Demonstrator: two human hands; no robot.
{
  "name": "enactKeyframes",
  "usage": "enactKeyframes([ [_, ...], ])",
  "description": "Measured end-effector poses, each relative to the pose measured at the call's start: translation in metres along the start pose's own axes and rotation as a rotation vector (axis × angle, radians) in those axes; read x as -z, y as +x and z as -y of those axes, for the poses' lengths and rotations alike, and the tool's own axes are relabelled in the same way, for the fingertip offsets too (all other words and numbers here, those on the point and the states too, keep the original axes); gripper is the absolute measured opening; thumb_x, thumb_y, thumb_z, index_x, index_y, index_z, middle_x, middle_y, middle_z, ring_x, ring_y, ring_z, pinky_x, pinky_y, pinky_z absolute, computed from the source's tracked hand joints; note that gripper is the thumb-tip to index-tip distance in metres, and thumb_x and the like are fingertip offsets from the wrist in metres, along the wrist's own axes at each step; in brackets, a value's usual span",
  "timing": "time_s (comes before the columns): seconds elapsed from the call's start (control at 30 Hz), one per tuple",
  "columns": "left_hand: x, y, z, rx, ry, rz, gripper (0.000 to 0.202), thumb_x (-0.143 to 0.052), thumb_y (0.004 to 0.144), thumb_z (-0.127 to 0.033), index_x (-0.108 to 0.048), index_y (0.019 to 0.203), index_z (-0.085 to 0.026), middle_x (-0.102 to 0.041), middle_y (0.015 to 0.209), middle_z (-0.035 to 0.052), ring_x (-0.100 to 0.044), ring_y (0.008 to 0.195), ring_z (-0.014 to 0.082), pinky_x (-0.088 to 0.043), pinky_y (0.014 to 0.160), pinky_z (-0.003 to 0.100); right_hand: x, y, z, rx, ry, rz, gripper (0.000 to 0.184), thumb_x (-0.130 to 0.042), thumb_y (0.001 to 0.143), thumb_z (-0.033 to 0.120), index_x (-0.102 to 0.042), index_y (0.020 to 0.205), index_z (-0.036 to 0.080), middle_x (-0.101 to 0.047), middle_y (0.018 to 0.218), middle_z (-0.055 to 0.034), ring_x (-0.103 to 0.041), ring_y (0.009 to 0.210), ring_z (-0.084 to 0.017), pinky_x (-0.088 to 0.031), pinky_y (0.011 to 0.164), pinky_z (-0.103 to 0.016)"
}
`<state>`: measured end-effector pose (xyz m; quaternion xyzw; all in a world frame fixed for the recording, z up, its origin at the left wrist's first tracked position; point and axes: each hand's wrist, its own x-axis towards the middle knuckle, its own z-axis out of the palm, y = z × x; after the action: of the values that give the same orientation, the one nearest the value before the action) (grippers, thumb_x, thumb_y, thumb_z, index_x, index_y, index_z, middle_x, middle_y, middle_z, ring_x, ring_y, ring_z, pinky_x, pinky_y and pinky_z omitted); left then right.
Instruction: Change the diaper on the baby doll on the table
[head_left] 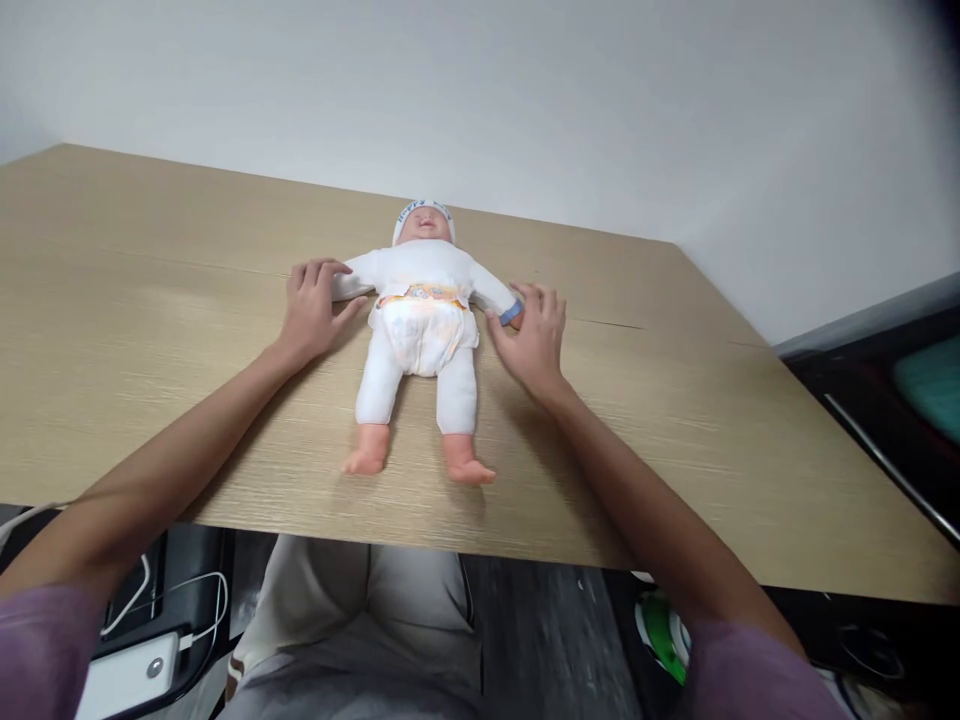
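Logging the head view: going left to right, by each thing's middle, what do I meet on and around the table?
White power bank, left hand, doll, right hand, green-and-white item, black object at the right edge.

1. Here come purple sleeves [45, 650], both short!
2. Below, pale greyish trousers [322, 590], dark edging down one side!
3. Left hand [312, 308], right hand [534, 338], forearms [217, 435]: all bare!

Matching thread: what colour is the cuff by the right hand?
Blue cuff, shown best in head view.
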<state>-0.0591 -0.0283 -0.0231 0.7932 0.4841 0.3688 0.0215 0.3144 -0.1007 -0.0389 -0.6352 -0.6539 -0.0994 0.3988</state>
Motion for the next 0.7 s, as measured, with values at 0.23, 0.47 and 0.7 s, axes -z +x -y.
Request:
enactKeyframes([
  [0.23,-0.024,0.037,0.022,0.024,0.19,0.144,0.072,-0.058,0.107,-0.069,-0.06,0.153,-0.015,-0.069,0.151,0.0245,-0.055,0.143,0.0473,-0.035,0.123,0.06,-0.044,0.019,-0.035,0.014,-0.112,0.186,0.066,-0.053,0.111,0.057,-0.053,0.163,0.015,-0.07,0.147,-0.0242,-0.062,0.134,-0.042,-0.049,0.117,-0.061],
  [0.47,-0.018,0.04,-0.02,0.224,0.282,0.236,0.058,-0.051,0.106,-0.06,-0.067,0.131,-0.01,-0.08,0.114,0.0226,-0.073,0.114,0.0433,-0.039,0.118,0.059,-0.039,0.019,0.004,-0.129,0.03,0.183,0.055,-0.045,0.114,0.062,-0.073,0.13,0.017,-0.079,0.124,-0.0208,-0.071,0.115,-0.038,-0.057,0.104,-0.052],
  [0.7,0.069,-0.032,-0.099,0.303,0.057,0.194,0.052,-0.065,0.099,-0.066,-0.064,0.125,-0.02,-0.078,0.108,0.0123,-0.074,0.099,0.0366,-0.055,0.092,0.047,0.047,-0.014,0.04,-0.192,0.358,0.244,0.052,-0.06,0.108,0.063,-0.075,0.136,0.023,-0.082,0.129,-0.0126,-0.074,0.114,-0.034,-0.059,0.099,-0.047],
])
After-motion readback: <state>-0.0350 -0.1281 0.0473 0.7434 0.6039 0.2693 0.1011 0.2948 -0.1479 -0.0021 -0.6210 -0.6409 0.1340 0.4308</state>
